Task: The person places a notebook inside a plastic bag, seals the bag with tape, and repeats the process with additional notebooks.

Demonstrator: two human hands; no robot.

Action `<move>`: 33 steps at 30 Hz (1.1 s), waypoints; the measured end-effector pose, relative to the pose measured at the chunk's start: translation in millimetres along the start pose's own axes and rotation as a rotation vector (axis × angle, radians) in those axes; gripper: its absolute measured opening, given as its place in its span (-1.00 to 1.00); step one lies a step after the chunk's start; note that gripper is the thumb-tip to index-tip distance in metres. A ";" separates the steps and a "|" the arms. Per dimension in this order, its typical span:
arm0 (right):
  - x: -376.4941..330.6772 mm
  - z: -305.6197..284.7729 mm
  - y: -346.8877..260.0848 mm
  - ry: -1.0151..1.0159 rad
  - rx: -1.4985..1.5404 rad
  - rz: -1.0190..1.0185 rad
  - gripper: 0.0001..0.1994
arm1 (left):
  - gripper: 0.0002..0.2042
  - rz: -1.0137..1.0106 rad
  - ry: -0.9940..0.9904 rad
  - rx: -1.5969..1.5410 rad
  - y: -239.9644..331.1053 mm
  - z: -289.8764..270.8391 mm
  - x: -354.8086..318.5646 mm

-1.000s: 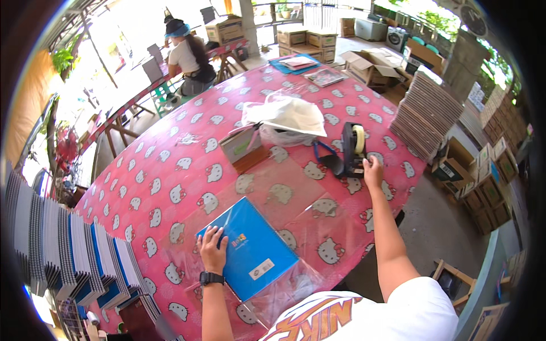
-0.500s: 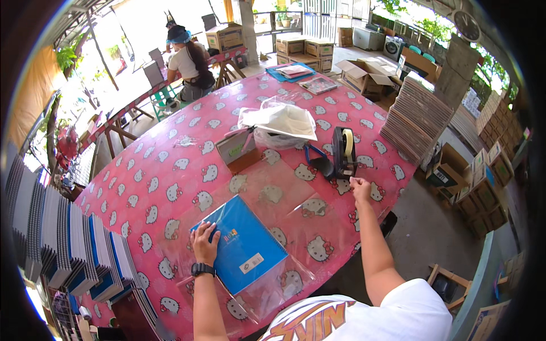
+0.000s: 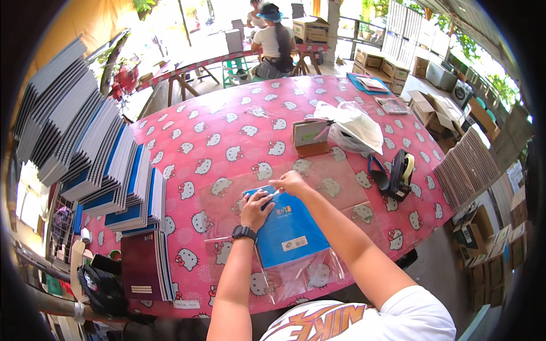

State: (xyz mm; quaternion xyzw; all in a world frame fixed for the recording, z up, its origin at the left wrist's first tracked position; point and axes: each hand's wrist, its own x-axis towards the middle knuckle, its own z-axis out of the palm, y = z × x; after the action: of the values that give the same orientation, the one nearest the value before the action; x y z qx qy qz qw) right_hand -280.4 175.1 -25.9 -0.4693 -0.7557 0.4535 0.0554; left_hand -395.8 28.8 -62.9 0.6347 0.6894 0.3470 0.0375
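Note:
A blue spiral notebook (image 3: pixel 301 223) lies on a sheet of clear plastic film (image 3: pixel 227 196) that spreads past its edges. My left hand (image 3: pixel 257 210), with a black watch on the wrist, rests on the notebook's upper left corner, fingers laid out on the cover. Beside it, at the notebook's top edge, my right hand (image 3: pixel 289 184) is closed in a pinch on a small pale strip of tape (image 3: pixel 275 193). A black tape dispenser (image 3: pixel 402 175) with a yellowish roll stands to the right. Next to it lie scissors (image 3: pixel 380 173) with blue handles.
Tall stacks of spiral notebooks (image 3: pixel 108 165) line the table's left side, with a maroon notebook (image 3: pixel 142 264) nearer me. A small box (image 3: pixel 310 136) and a white plastic bag (image 3: pixel 355 128) sit beyond the film. Stacked cardboard (image 3: pixel 467 165) stands at right. A person (image 3: pixel 274 42) sits at a far table.
My right hand has moved left from the tape dispenser to the notebook's top edge, beside my left hand. The view has swung left, showing more of the notebook stacks.

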 end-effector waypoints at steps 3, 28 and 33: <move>-4.0 12.7 -15.9 0.136 -0.539 0.049 -0.30 | -0.63 -0.038 0.004 0.060 -7.9 -2.7 -4.7; -59.1 -61.2 39.6 0.046 0.722 -0.608 -0.21 | -0.29 0.004 0.331 -0.470 44.6 -95.7 16.2; -49.7 -78.8 -5.4 0.010 0.900 -0.699 -0.16 | -0.39 -0.127 0.395 -1.082 60.6 -111.9 47.3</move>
State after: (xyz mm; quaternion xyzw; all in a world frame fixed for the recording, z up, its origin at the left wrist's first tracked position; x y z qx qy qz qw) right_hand -216.3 186.5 40.9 -0.1236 -0.5983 0.6830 0.4003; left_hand -408.4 20.5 72.0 0.4058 0.4445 0.7591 0.2482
